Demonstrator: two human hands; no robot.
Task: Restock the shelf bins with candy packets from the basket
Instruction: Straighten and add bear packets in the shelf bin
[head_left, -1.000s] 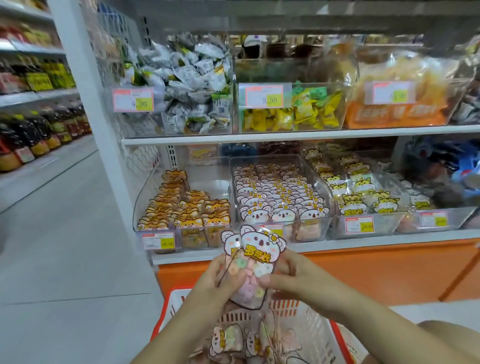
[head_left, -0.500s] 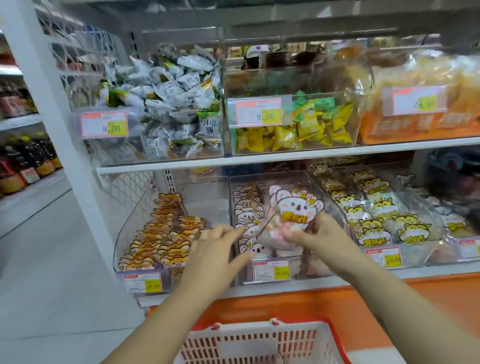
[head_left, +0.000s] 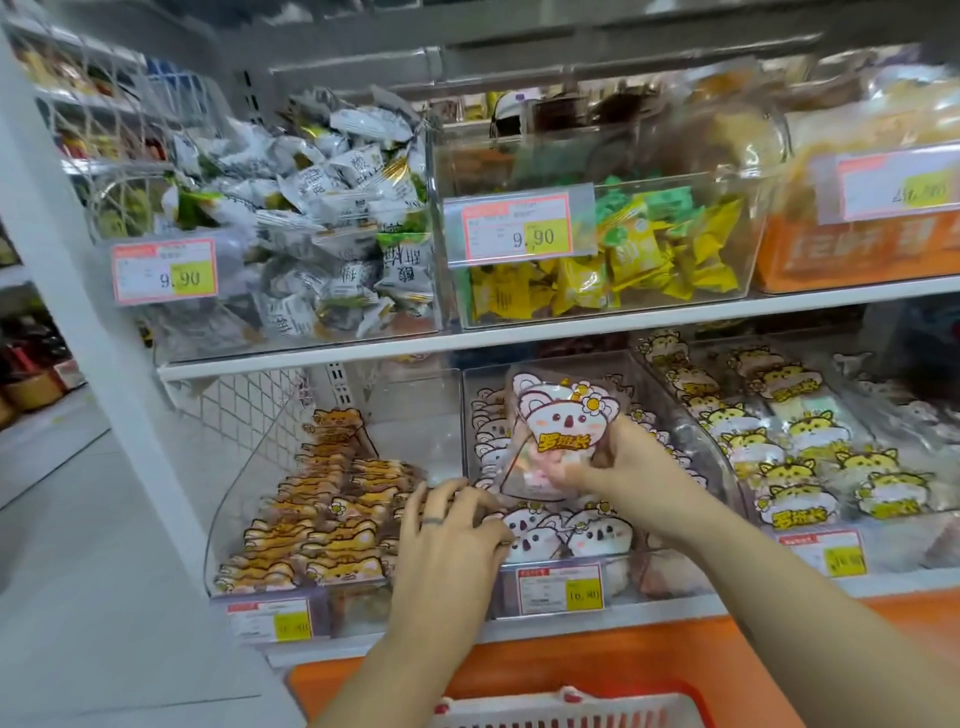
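My right hand (head_left: 618, 467) grips a pink-and-white koala candy packet (head_left: 558, 431) upright over the middle clear bin (head_left: 558, 592) on the lower shelf. That bin holds rows of matching koala packets (head_left: 545, 535). My left hand (head_left: 452, 535), a ring on one finger, rests with its fingers on the front koala packets at the bin's left side. The red-and-white basket (head_left: 566, 709) shows only its rim at the bottom edge; its contents are out of view.
A bin of orange bear packets (head_left: 322, 509) stands left of the middle bin, and a bin of yellow cat packets (head_left: 795, 467) stands to the right. The upper shelf carries bins of wrapped sweets (head_left: 322, 218). A white upright post (head_left: 78, 291) bounds the left.
Both hands rose from above the basket to the shelf. My right hand carried the koala packet over the middle bin, and my left hand let go of it and landed on the front packets.
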